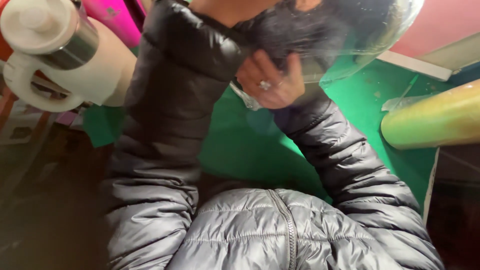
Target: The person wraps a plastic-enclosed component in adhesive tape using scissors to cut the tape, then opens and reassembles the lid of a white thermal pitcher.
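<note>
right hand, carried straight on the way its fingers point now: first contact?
The right hand already has its fingers up against the clear, rounded plastic dome, so that comes first. The dark thing inside it is probably next, though depth is unclear.

Glossy quilted cloth jacket (280, 225); clear glossy plastic film (350, 40); matt green bench (240, 145); white plastic dispenser (60, 65) with shiny metal band.

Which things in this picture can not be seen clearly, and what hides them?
- Left hand, head view: mostly cut off by the top edge.
- Right hand: fingertips hidden behind the clear plastic sheet it grips.
- Plastic sheet: reflections blur what lies behind it.
- Yellow-green roll: cut off by the right edge.
- White tape dispenser: blurred, cut at the left edge.
</note>
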